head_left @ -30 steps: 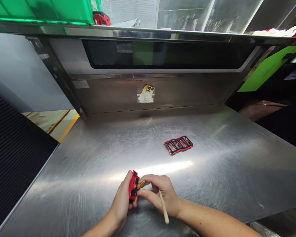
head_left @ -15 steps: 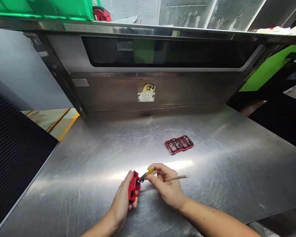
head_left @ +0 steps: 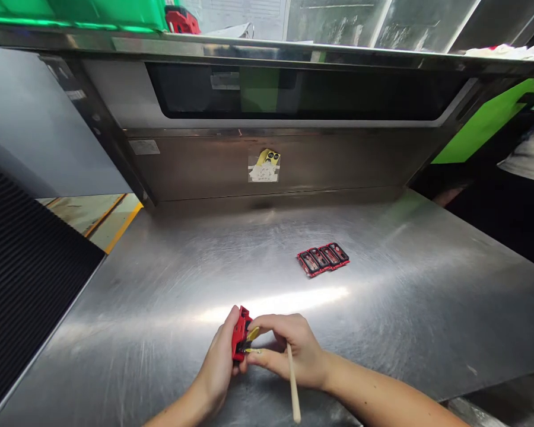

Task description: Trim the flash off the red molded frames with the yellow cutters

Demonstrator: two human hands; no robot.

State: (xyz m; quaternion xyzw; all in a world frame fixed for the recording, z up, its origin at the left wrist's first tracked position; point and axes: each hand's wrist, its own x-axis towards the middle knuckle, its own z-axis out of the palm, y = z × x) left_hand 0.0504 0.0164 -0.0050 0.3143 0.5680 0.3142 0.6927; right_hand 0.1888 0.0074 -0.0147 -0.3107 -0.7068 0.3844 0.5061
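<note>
My left hand [head_left: 220, 362] is closed round a red part [head_left: 240, 333] with dark areas, held tilted low in the middle of the view. My right hand [head_left: 296, 350] pinches a small yellow tool [head_left: 252, 335], whose dark end meets the red part. A pale wooden stick [head_left: 293, 385] also sits in my right hand, pointing down toward the bottom of the view. Behind the hands, several red and black frame-like parts [head_left: 323, 260] lie side by side on the metal table [head_left: 169, 261].
Above the table's back runs a metal shelf [head_left: 249, 50] bearing a green bin [head_left: 71, 15], a red part [head_left: 181, 21] and a white cloth [head_left: 511, 52]. A yellow label [head_left: 267, 163] hangs on the back panel. A black ribbed surface [head_left: 26, 284] borders the left.
My right hand has moved slightly left and down, bringing the yellow tool lower on the red part. The wooden stick has swung from pointing right to pointing down.
</note>
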